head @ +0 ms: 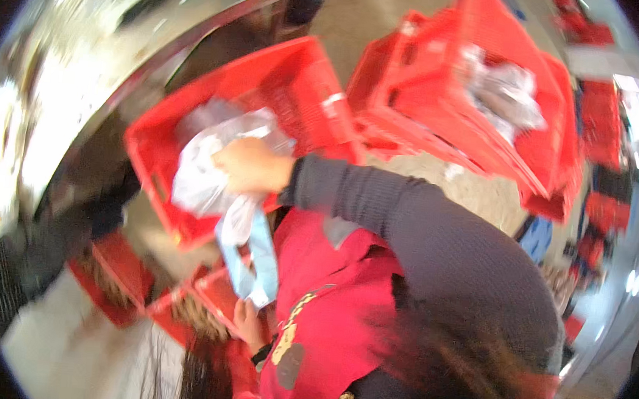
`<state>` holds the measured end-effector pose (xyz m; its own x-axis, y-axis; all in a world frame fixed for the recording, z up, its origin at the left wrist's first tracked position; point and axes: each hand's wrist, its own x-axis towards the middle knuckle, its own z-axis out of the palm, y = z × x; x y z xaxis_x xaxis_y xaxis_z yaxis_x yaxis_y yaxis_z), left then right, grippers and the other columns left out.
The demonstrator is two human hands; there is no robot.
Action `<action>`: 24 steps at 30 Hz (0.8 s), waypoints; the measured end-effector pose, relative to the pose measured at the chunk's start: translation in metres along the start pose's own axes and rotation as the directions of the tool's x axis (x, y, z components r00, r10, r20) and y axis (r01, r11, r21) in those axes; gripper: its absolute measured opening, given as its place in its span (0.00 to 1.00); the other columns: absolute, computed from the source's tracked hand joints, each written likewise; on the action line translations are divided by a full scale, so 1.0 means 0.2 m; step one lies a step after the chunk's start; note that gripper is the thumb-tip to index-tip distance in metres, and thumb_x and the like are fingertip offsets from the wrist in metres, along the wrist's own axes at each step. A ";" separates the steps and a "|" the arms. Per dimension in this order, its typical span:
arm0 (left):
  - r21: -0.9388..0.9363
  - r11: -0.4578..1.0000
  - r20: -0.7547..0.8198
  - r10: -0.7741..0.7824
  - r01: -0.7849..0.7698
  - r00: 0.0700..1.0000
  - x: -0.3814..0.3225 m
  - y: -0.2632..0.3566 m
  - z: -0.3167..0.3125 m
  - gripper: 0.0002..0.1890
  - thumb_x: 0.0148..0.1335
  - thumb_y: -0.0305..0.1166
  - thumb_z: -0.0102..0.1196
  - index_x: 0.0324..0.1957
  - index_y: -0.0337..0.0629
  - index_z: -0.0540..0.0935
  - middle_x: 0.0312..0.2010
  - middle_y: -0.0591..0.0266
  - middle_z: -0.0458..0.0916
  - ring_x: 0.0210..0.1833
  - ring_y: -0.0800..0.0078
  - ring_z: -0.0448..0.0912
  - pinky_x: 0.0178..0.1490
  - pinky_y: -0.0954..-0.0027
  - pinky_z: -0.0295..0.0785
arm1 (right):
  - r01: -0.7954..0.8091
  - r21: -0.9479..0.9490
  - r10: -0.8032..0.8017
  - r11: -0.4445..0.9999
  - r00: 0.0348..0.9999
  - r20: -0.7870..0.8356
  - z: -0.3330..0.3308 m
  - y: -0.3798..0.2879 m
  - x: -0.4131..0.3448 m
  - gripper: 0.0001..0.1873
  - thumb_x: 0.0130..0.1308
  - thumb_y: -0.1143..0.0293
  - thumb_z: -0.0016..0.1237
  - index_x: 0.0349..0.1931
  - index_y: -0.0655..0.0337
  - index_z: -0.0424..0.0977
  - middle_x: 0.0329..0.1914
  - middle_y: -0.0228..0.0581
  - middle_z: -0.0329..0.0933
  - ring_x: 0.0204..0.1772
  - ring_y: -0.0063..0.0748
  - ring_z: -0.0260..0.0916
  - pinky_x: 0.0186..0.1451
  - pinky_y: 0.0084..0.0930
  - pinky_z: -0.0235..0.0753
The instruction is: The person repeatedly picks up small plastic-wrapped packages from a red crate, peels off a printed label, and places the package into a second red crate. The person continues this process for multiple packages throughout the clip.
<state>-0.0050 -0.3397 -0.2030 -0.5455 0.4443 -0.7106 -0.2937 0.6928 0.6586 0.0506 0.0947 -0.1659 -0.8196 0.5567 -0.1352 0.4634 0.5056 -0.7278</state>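
Observation:
My right hand [254, 165], at the end of a dark grey sleeve, grips a white translucent plastic bag [198, 180] inside a red plastic crate [321, 80]. What the bag holds is blurred. A light blue looped strip [263, 251] hangs below the bag, with a bunched piece of clear plastic [238, 218] at its top. My left hand [248, 324] is at the lower end of this strip, its fingers closed on it. Close beside both hands is the red apron [332, 309] on my body.
More red crates [420, 94] are stacked to the right, the top one with plastic bags [505, 96] inside. Lower left, red crates hold small brown items [195, 311]. A blurred dark sleeve [35, 254] shows at the far left. Further crates [603, 121] line the right side.

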 end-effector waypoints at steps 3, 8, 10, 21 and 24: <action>0.165 0.976 0.128 0.124 -0.144 0.984 0.14 0.11 -0.03 0.14 0.71 0.31 0.48 0.48 0.28 0.78 0.41 0.58 0.80 0.42 0.73 0.74 0.47 0.70 0.70 | 0.102 0.003 -0.099 0.995 0.974 -0.203 -0.47 -0.16 -0.19 0.09 0.39 0.66 0.54 0.23 0.58 0.76 0.21 0.49 0.75 0.28 0.55 0.76 0.31 0.49 0.71; 0.217 0.937 0.128 0.250 -0.273 0.960 0.25 0.37 -0.04 0.14 0.70 0.30 0.48 0.49 0.28 0.78 0.43 0.58 0.81 0.42 0.74 0.75 0.47 0.68 0.70 | 0.204 0.040 -0.168 0.978 0.889 -0.427 -1.19 -0.33 -0.73 0.11 0.38 0.68 0.54 0.22 0.62 0.69 0.19 0.49 0.70 0.27 0.55 0.71 0.27 0.45 0.64; 0.133 0.946 0.171 0.273 -0.297 0.947 0.27 0.42 0.04 0.14 0.70 0.30 0.48 0.48 0.29 0.78 0.41 0.61 0.81 0.39 0.75 0.75 0.45 0.70 0.70 | 0.229 0.042 -0.178 0.973 0.848 -0.499 -1.44 -0.30 -0.99 0.12 0.39 0.69 0.54 0.23 0.64 0.68 0.19 0.50 0.68 0.26 0.55 0.68 0.27 0.43 0.62; 0.154 0.892 0.384 0.343 -0.426 0.857 0.61 0.60 0.85 0.09 0.68 0.28 0.50 0.39 0.30 0.79 0.34 0.63 0.80 0.35 0.76 0.74 0.39 0.71 0.70 | -0.145 -0.084 0.040 0.986 0.692 -0.721 -2.28 0.27 -2.29 0.14 0.40 0.69 0.52 0.29 0.65 0.74 0.23 0.53 0.74 0.30 0.56 0.74 0.33 0.44 0.70; 0.318 0.816 0.370 0.362 -0.482 0.856 0.48 0.92 1.00 0.09 0.68 0.26 0.49 0.40 0.27 0.77 0.34 0.60 0.81 0.38 0.73 0.76 0.42 0.69 0.72 | -0.301 -0.005 0.196 0.954 0.633 -0.749 -2.30 0.46 -2.60 0.14 0.40 0.69 0.51 0.29 0.66 0.72 0.24 0.56 0.71 0.30 0.56 0.72 0.33 0.46 0.68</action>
<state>0.0447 -0.0553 -0.1993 -0.2826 0.8409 -0.4616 0.2732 0.5318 0.8016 0.6739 0.1551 0.1472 -0.1758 0.9450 0.2758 0.6901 0.3181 -0.6501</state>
